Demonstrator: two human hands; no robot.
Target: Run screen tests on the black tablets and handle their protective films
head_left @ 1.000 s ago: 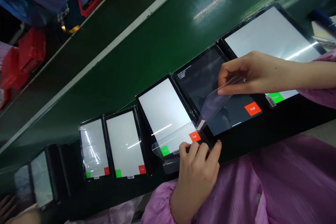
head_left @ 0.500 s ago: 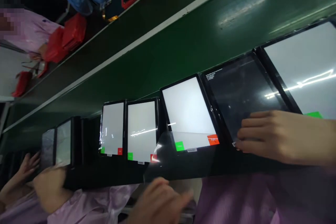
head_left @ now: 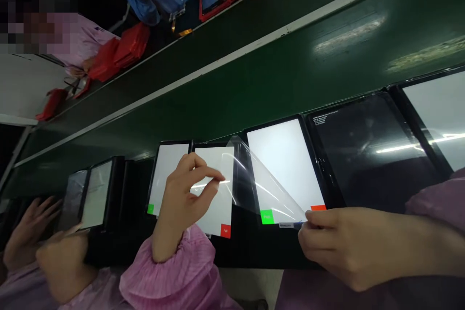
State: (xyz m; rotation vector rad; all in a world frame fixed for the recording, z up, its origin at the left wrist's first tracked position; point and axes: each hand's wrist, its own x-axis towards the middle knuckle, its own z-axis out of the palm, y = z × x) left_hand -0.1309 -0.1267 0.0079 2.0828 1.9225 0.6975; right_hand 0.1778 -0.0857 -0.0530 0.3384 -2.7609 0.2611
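**Clear film [head_left: 259, 179] pinched over a lit tablet [head_left: 281, 155]**

Nearest first: the right hand [head_left: 337, 242] has thumb and finger squeezed together on a corner of the film, right at the tablet's near right corner, and it's covering part of the red button there. The left hand [head_left: 187, 193] has thumb and forefinger nearly meeting, just beside the film's left edge. Honestly can't tell if it's gripping it.

Also near, way over on the left, a co-worker's hands [head_left: 63, 256] are next to two more tablets [head_left: 96, 193].

The film slants across the lit tablet's left part and over the gap beside it. Left of that gap there's a second lit tablet [head_left: 214, 208] and a third [head_left: 165, 164], both partly behind the left hand. On the right sits a dark-screen tablet [head_left: 374, 155] with tiny white text in its far left corner.

They're all on a green table [head_left: 225, 101]. Past its white strip [head_left: 214, 68], red packs [head_left: 132, 46] sit on the far left, near a person in a pink top [head_left: 87, 36].
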